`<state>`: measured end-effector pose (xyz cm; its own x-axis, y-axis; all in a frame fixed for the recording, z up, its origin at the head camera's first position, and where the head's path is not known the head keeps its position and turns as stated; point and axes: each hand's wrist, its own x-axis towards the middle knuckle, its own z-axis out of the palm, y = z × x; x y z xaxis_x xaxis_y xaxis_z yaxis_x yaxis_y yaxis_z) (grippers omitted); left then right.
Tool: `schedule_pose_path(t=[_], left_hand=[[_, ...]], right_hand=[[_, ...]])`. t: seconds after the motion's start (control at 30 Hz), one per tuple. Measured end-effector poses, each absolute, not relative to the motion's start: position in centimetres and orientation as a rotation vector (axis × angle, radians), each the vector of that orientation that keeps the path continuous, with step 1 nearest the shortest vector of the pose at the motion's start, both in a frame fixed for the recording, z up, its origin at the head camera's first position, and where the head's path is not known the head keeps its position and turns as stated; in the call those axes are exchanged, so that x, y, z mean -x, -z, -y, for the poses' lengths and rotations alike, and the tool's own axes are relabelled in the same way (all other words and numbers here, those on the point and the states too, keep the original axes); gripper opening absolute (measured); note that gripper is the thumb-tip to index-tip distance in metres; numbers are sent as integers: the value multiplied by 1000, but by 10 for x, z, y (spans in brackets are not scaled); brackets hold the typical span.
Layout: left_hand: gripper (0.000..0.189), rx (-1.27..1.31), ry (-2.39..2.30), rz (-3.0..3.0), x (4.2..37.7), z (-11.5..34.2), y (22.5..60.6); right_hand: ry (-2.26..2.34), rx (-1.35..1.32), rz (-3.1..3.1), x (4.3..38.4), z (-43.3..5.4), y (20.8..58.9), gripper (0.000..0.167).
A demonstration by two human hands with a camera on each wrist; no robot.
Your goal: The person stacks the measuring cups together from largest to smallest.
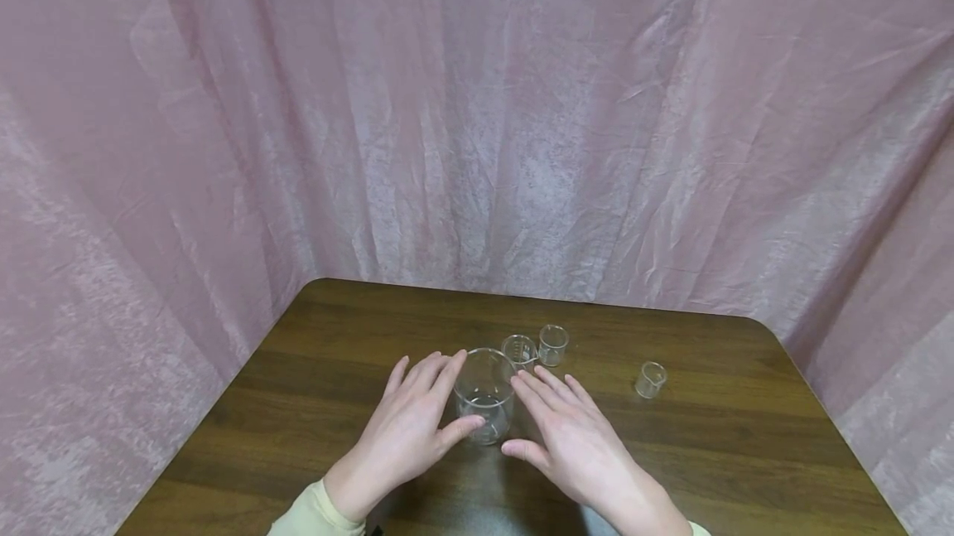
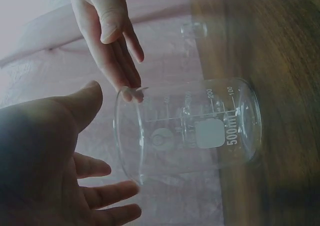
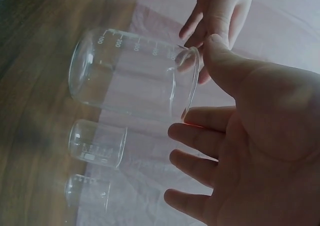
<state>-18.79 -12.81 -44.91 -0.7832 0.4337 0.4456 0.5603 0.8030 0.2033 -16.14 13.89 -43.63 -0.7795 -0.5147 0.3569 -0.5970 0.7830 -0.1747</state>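
Pink curtain (image 1: 522, 105), soft-sheened & pleated, hangs behind a dark wood-grain worktop (image 1: 715, 453). Clear 500 ml beaker (image 2: 190, 158), cylindrical w/ white print (image 2: 210, 133), stands upright between L hand (image 1: 406, 424) & R hand (image 1: 574, 437); both spread, fingers nr its top, contact unclear. Prob best: equal, light pressure each side, palms lower, since smooth glass may slip. Two smaller beakers (image 1: 553, 345) sit just behind; a third one (image 1: 652, 380), well apart, R.
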Motion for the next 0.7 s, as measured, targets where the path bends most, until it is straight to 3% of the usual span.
schedule_pose_path(t=[0.23, 0.7], left_hand=[[99, 733, 443, 2655, 200, 124, 450], [94, 674, 469, 2786, 212, 118, 450]], right_hand=[[-407, -853, 2722, 162, -140, 436, 83], [-380, -844, 2683, 161, -141, 437, 79]])
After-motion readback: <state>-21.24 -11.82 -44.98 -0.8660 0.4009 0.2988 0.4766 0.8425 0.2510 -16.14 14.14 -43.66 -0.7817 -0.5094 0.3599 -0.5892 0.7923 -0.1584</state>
